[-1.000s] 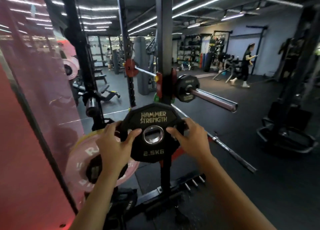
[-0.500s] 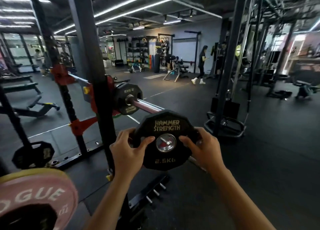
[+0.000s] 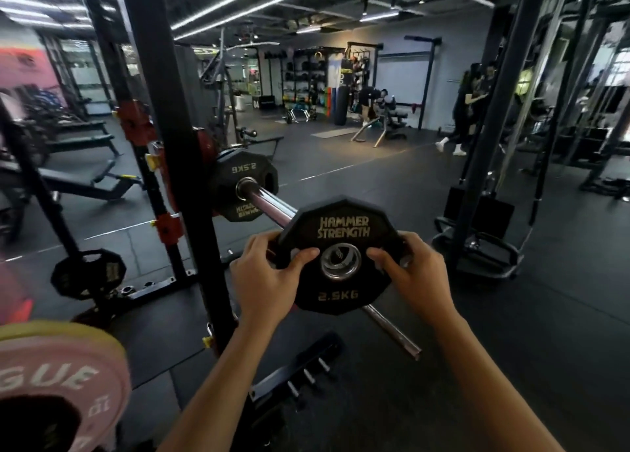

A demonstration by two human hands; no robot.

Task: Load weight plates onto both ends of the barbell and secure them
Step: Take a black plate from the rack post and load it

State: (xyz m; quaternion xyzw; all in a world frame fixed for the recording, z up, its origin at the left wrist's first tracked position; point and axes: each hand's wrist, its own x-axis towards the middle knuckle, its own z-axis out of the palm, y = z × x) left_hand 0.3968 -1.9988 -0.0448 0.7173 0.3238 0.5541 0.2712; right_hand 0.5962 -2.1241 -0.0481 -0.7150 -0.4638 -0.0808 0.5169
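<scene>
While standing at the sleeve end, facing the rack
Rack upright (image 3: 170, 165): rising at left of centre, bearing the bar at about chest height, so leaving the sleeve free for loading.
Pink bumper plate (image 3: 64, 380): sitting at lower left, near the rack foot, apparently stored; not in use at this step.
Barbell sleeve (image 3: 272, 207): projecting from the rack toward the camera, its near end hidden behind the held plate.
Mounted plate (image 3: 243, 189): already seated against the collar, marked 2.5KG, lettering upside down.
Held plate (image 3: 341, 253): black, marked HAMMER STRENGTH and 2.5KG, facing the camera upright; centre hole lying over the sleeve tip, a bar end seeming to show inside the ring. Whether threaded on or only lined up: cannot tell.
Left hand (image 3: 266, 281): gripping the plate's left edge, thumb (image 3: 301, 255) pressing across the face toward the hole, probably to keep the disc square to the bar.
Right hand (image 3: 414, 279): clasping the right edge in mirror fashion, thumb lying beside the ring; sharing the load evenly and steering the bore.
Step in hand, judged: aligning the second plate for sliding inward to touch the first.
Clip or collar lock: none visible; securing not yet done on this end.
Far end of bar: hidden behind the rack.
</scene>
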